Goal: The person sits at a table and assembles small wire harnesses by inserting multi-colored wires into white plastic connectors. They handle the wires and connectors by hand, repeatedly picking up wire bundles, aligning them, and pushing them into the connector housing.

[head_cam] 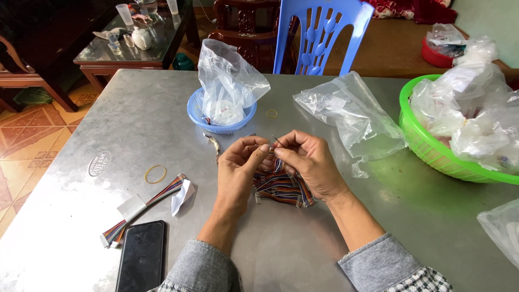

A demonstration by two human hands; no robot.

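Left hand: the left hand (241,162) sits at the centre of the frame, fingers curled, thumb and forefinger pinched on something thin at the top of the striped wire bundle; what exactly, I cannot tell.
Right hand: the right hand (309,159) touches the left, fingertips closed on the same spot.
Wire bundle: a multicoloured flat ribbon-cable bundle (284,188) lies on the table just below both hands, partly under them.
Table: a grey metal table (303,243) fills most of the frame.
Lower left: a second multicoloured ribbon cable with white paper wrap (141,204), a black phone (141,255) just below it, and a yellow rubber band (155,173) near by.
Upper centre: a small blue plastic basket holding a clear bag (221,123).
Right edge: a green plastic basket full of clear bags (427,146).
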